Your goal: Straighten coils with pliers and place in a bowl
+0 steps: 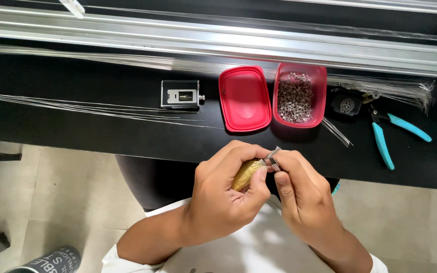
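My left hand (226, 202) is shut tight round a small gold, egg-shaped thing (245, 173). Its long way runs up & to the right, w/ the tip poking out by my thumb. My right hand (302, 194) sits just beside it, fingers pinched together on a tiny grey metal bit (274, 155). That bit touches the tip of the gold thing, so both hands meet in the middle, close to my chest. The metal bit lies right of the gold tip, so my right hand is the nearer one to it.

Past my hands is the black bench top (77, 121). On it, straight ahead, a red plastic tub (320, 96) full of little grey metal pieces (294, 97), w/ its red lid (244, 98) lying beside it on the left. Left of the lid sits a small grey metal box tool (180, 94). Thin silver wires (67, 105) lie long-ways across the bench. Off to the right, blue-handled cutters (388, 134). Farthest back runs a long shiny metal rail (228, 43).
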